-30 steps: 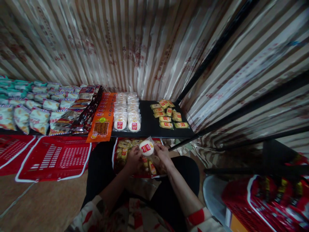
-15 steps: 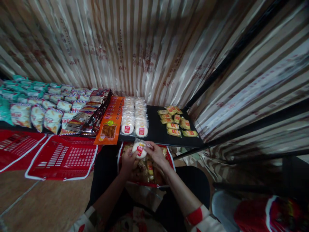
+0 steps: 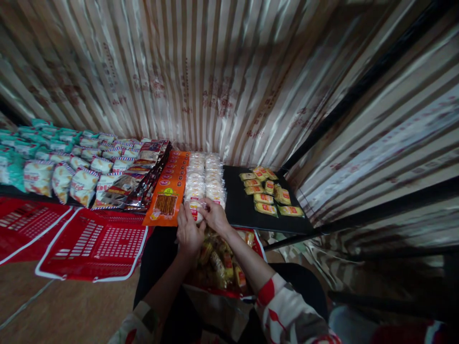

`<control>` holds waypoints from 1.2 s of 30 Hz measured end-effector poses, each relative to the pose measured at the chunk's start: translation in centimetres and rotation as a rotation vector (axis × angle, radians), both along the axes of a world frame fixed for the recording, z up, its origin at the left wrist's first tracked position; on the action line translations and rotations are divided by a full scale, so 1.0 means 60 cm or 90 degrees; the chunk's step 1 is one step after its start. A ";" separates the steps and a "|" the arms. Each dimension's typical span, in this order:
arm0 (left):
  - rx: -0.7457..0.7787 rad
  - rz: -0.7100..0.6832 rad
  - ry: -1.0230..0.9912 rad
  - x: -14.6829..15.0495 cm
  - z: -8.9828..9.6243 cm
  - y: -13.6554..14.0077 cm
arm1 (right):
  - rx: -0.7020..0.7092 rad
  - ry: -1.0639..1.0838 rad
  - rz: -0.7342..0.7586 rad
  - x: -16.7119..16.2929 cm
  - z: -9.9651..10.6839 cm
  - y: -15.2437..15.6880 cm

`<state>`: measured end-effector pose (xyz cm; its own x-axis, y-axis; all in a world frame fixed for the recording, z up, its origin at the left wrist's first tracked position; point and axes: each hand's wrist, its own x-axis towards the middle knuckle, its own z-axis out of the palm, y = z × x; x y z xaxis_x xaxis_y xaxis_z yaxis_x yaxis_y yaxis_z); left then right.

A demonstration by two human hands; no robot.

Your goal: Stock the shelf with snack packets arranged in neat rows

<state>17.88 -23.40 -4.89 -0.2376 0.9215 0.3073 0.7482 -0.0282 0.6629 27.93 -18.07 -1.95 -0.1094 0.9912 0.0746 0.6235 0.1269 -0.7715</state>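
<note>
My left hand and my right hand both grip a round white packaged cake with a red label, at the front of the left row. Behind it, clear-wrapped white cakes lie in two overlapping rows on the black shelf. An orange snack bag lies just left of these rows. Below my forearms, a red basket on my lap holds many yellow-wrapped packets. My fingers partly cover the cake.
Small yellow packets sit loose on the shelf's right part. Dark red pouches, white-and-blue bags and teal bags fill its left. Red baskets stand below. Black metal bars run at right; a striped curtain hangs behind.
Both hands have moved forward and up from over the basket, carrying the white cake to the front of the left row on the shelf. The view has shifted slightly.
</note>
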 end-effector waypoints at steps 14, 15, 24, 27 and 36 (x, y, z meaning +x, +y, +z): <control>0.031 0.039 0.004 0.024 -0.017 0.053 | 0.311 -0.196 0.004 0.042 -0.001 0.048; 0.032 0.045 0.008 0.026 -0.018 0.055 | 0.321 -0.201 -0.008 0.047 -0.005 0.053; 0.082 0.056 0.015 0.031 -0.045 0.070 | 0.324 -0.231 0.005 0.067 -0.016 0.073; 0.093 0.056 0.021 0.033 -0.055 0.074 | 0.295 -0.303 0.009 0.069 -0.003 0.104; 0.109 0.055 0.044 0.035 -0.057 0.083 | 0.076 -0.455 0.018 0.060 0.001 0.176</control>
